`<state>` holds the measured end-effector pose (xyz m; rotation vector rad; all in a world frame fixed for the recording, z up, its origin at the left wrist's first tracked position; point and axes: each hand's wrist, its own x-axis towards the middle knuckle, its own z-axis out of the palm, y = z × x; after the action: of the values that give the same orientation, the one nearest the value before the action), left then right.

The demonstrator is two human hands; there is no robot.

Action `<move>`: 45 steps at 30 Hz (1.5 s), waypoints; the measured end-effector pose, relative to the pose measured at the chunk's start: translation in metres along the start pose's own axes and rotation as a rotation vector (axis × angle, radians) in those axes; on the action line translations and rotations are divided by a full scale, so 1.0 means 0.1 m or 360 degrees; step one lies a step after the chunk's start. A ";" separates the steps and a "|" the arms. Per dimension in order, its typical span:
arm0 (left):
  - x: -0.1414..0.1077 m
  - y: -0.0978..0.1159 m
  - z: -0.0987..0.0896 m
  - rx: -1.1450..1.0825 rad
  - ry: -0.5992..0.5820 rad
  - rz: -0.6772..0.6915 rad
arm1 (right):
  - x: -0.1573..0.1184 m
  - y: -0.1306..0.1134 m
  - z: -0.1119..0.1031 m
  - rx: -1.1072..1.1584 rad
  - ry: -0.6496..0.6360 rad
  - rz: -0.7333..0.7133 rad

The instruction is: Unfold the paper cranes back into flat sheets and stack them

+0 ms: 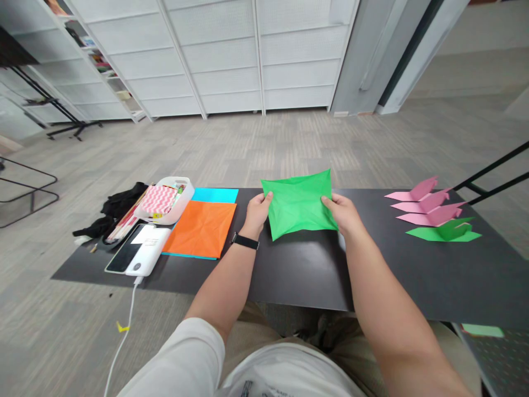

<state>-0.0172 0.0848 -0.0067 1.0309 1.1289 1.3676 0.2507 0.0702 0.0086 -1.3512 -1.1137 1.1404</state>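
Observation:
A sheet of green paper [301,205] is held up over the middle of the dark table, its surface slightly creased and its corners pointed. My left hand [258,212] pinches its left edge, thumb on top. At the opposite edge, my right hand [344,210] grips the sheet the same way, fingers hidden beneath. Left of my left hand lies a stack of orange paper [202,229] with blue paper [217,195] showing under it. Off to the right stand several folded paper pieces: pink ones [425,207] in a row and a green one [446,231] nearest me.
On the table's [297,275] left end are a white basket [188,196] of small items, a phone [128,251], a white power bank [149,251] with a cable [131,317], and black cloth [124,199]. White cabinets [223,55] stand beyond. A black metal frame [491,171] leans in at right.

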 end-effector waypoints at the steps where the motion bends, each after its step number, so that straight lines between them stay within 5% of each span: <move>1: 0.00 0.00 0.00 -0.0058 -0.0034 -0.0065 | 0.00 -0.02 -0.02 0.0071 -0.0046 0.0050; 11: -0.05 0.13 -0.02 -0.0173 -0.0170 -0.0503 | -0.03 -0.16 -0.13 0.0277 -0.0149 0.0329; 13: -0.06 0.16 -0.02 -0.0016 -0.0081 -0.0316 | -0.03 -0.15 -0.13 0.0267 -0.0113 0.0316; 17: -0.12 0.26 -0.05 0.0749 0.0196 0.0602 | -0.04 -0.13 -0.12 0.0099 -0.0094 0.0233; 21: -0.22 0.38 -0.07 0.1389 0.0070 0.1028 | -0.08 -0.13 -0.10 -0.0069 -0.0242 0.0182; 25: -0.29 0.46 -0.04 0.1626 -0.0064 0.0946 | -0.15 -0.18 -0.09 -0.0164 -0.0532 0.0123; 29: -0.33 0.49 -0.03 0.1844 -0.0077 0.0890 | -0.16 -0.19 -0.09 -0.0484 -0.0603 -0.0125; 38: -0.24 0.48 -0.12 0.1547 -0.0237 0.0659 | -0.17 -0.16 -0.08 -0.0443 -0.0828 -0.0126; 42: -0.15 0.76 -0.21 0.1520 -0.0116 0.0715 | -0.10 -0.07 -0.11 -0.0462 -0.0917 -0.0121; 45: -0.17 1.12 -0.19 0.1538 -0.0215 0.0767 | -0.04 -0.01 -0.09 -0.0547 -0.0780 -0.0269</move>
<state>-0.0554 0.0641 0.0993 2.1612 1.5348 1.0447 0.2588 0.0651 0.0104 -1.2280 -1.8108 1.2258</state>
